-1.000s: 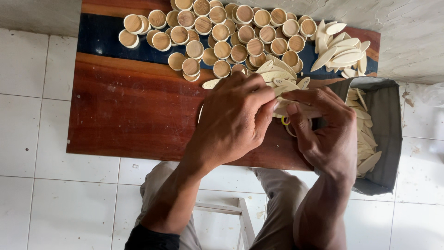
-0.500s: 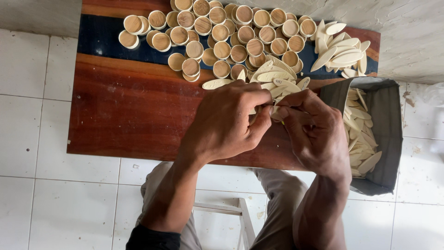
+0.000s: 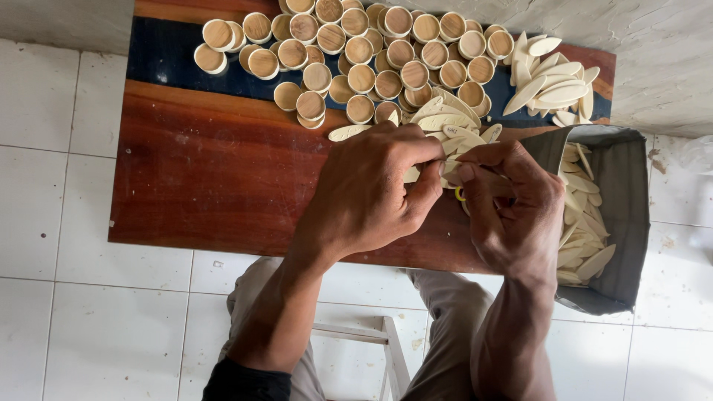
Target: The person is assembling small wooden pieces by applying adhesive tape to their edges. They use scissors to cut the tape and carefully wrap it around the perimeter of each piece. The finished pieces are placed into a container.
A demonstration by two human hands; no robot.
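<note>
Wooden tabletop (image 3: 186, 178): both hands' grips, left (image 3: 368, 197) and right (image 3: 512, 212), clamped on one wafer bundle (image 3: 445, 167)

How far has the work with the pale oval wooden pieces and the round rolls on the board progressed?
Many finished round rolls of wood pieces already lie on the red-brown wooden board. The left hand and right hand pinch a bundle of pale oval wooden pieces together. Loose ovals remain beside the rolls and in the grey bag.
</note>
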